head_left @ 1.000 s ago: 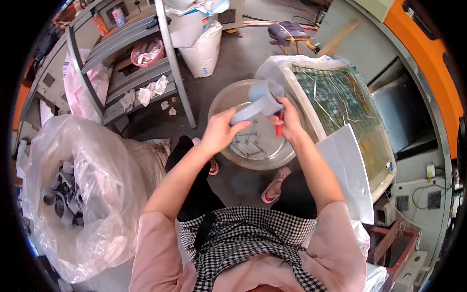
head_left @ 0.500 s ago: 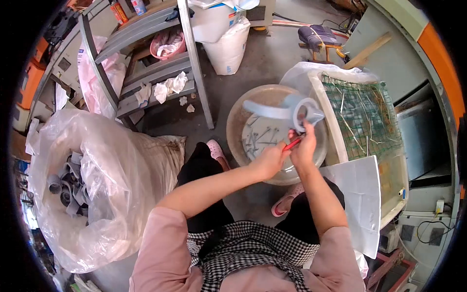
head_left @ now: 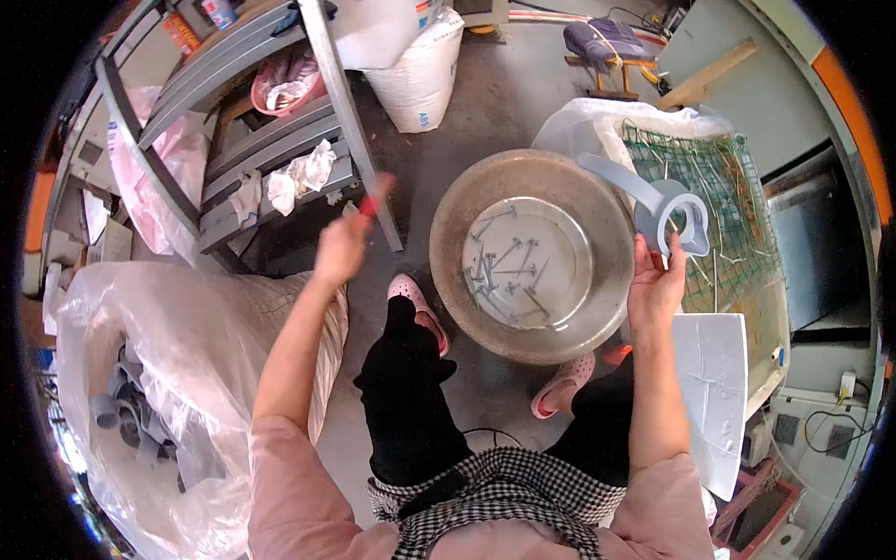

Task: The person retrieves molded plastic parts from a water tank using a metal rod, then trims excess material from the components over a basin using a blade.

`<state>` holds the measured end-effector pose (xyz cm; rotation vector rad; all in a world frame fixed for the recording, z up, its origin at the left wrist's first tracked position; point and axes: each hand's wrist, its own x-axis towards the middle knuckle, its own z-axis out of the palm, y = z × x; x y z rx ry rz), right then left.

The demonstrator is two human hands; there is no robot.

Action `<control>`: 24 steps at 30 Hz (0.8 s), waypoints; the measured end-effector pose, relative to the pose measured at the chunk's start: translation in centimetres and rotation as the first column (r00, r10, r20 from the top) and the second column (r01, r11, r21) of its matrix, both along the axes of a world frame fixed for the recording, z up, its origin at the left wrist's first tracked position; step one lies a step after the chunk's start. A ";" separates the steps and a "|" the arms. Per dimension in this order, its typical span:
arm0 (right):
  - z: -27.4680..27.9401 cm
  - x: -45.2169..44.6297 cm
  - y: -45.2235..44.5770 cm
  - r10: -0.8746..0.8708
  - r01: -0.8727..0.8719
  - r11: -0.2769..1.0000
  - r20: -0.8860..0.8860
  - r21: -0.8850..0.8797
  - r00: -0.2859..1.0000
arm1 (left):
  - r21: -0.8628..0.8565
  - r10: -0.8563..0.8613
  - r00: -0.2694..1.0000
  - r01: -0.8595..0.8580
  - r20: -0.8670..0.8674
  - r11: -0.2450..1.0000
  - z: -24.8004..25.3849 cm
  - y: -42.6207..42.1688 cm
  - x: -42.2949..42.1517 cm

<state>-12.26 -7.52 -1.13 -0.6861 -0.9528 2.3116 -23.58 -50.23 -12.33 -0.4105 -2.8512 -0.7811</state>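
Note:
My right hand [head_left: 656,280] is closed on a grey-blue plastic part [head_left: 644,193] with a ring-shaped end and a long flat handle. It holds the part over the right rim of a round metal basin [head_left: 448,261]. Out to the left, my left hand [head_left: 340,250] grips a red-handled tool [head_left: 378,194], whose kind is lost in motion blur. Inside the basin lie several thin grey sprue pieces [head_left: 504,254].
On the left stands a large clear plastic bag [head_left: 224,345] of grey plastic parts [head_left: 140,411]. A metal step rack [head_left: 336,103] is behind it. To the right are a white tub covered by green netting [head_left: 686,159] and a white foam sheet [head_left: 714,392].
My left hand has moved away left with the red-handled tool. My right hand has shifted right with the plastic part, off the basin's middle, and the part is turned.

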 end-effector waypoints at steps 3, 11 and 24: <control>-0.8 0.3 0.0 0.072 -0.073 0.997 0.022 0.036 0.997 | -0.113 0.533 0.845 -0.535 -0.051 0.837 -0.9 -1.6 -5.2; -3.9 1.5 -0.5 0.153 -0.168 0.982 0.168 0.084 0.974 | -0.311 0.319 0.948 -0.307 -0.012 0.900 -11.5 -6.0 -17.6; 9.3 14.0 5.6 -0.017 0.192 0.789 -0.291 0.584 0.956 | -0.094 -0.632 0.735 0.631 -0.244 0.770 12.9 29.8 10.9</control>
